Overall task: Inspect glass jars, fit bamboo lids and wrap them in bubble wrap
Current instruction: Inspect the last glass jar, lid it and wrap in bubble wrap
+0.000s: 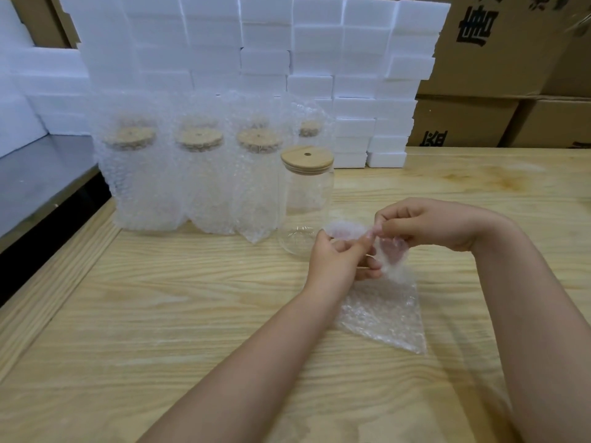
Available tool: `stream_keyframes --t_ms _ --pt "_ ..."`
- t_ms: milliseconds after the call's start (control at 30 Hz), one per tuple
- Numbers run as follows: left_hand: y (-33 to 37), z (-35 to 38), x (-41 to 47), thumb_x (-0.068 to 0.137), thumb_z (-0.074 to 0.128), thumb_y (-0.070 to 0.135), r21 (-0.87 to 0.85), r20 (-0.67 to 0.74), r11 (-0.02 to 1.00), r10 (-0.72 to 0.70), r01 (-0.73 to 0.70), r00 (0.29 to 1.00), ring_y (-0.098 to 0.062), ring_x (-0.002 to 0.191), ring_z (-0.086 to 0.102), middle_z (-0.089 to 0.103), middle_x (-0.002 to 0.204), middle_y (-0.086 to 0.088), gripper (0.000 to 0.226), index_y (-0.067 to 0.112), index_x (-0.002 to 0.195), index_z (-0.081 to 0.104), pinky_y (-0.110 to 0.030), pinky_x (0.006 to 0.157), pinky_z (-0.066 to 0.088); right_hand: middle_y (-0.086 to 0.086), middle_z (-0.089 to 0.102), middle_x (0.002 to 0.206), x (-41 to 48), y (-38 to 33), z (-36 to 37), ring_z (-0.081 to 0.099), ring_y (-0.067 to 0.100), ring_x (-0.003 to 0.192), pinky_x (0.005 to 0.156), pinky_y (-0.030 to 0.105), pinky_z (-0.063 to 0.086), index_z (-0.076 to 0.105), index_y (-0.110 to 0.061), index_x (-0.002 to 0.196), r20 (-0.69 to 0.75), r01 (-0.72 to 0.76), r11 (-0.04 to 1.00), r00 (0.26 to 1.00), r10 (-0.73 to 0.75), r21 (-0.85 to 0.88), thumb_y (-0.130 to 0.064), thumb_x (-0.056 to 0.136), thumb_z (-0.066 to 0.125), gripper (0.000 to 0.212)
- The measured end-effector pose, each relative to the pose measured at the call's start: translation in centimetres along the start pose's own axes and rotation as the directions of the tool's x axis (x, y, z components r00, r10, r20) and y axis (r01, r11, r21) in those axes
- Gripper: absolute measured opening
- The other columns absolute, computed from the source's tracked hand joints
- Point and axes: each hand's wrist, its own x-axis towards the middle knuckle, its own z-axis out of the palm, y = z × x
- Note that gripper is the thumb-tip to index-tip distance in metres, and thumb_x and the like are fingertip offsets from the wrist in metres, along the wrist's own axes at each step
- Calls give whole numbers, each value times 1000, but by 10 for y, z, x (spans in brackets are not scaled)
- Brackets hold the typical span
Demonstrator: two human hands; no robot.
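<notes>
A clear glass jar (305,203) with a bamboo lid (307,158) stands unwrapped on the wooden table, just behind my hands. My left hand (339,257) and my right hand (425,223) both pinch the top edge of a bubble wrap bag (380,310), which hangs down onto the table in front of the jar. Its mouth is pulled slightly apart between my fingers. Left of the bare jar stand three lidded jars wrapped in bubble wrap (198,180), with further wrapped ones behind them.
White foam blocks (319,52) are stacked in a wall behind the jars. Cardboard boxes (499,75) rise at the back right. A grey metal surface (41,174) borders the wooden table (160,314) on the left.
</notes>
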Motion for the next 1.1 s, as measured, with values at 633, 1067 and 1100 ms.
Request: stream_keyframes --t_ms 633,1067,1100 --pt "-4 -3 0 91 39 -4 130 44 991 11 -17 999 -15 53 64 62 55 0 37 25 113 44 -31 56 59 11 69 63 -2 6 -10 66 19 56 58 29 53 64 -4 77 -394 -222 975 898 193 -29 -13 93 48 24" --pt "-10 -1 1 92 44 -3 374 13 904 219 -208 976 -5 45 60 57 59 8 35 27 111 45 -16 45 48 4 36 149 42 -61 73 29 25 138 111 44 28 12 -55 142 -582 88 904 738 -341 -418 -66 71 65 89" --pt "-10 -3 0 93 44 -5 409 17 884 239 -225 971 -3 48 59 54 60 9 26 15 108 49 -10 44 44 4 41 144 49 -62 77 33 25 134 111 45 29 17 -52 142 -599 62 904 730 -330 -422 -65 71 67 87"
